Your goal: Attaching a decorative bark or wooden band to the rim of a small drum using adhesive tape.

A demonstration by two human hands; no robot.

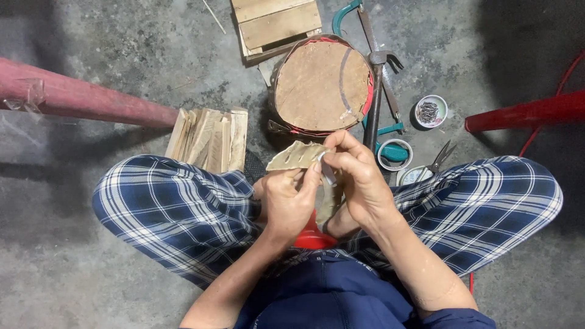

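Note:
I sit cross-legged on a concrete floor in blue plaid trousers. My left hand point(286, 198) grips a flat tan strip of leather or cardboard point(295, 155) with notched edges, held up in front of me. At the strip's right end, my right hand point(356, 173) pinches a small pale piece point(327, 172) between thumb and fingers. A second strip hangs down between the two hands. A red object point(312, 237) sits in my lap under the hands.
A round wooden block with a red band point(322, 85) stands just ahead. Beside it lie a hammer point(378, 91), a teal-framed hacksaw point(344, 15), scissors point(440, 159), a small bowl of nails point(431, 111) and a tape roll point(394, 154). Wooden slats point(210, 139) lie left, wooden boards point(277, 24) beyond, red stool legs point(524, 113) right.

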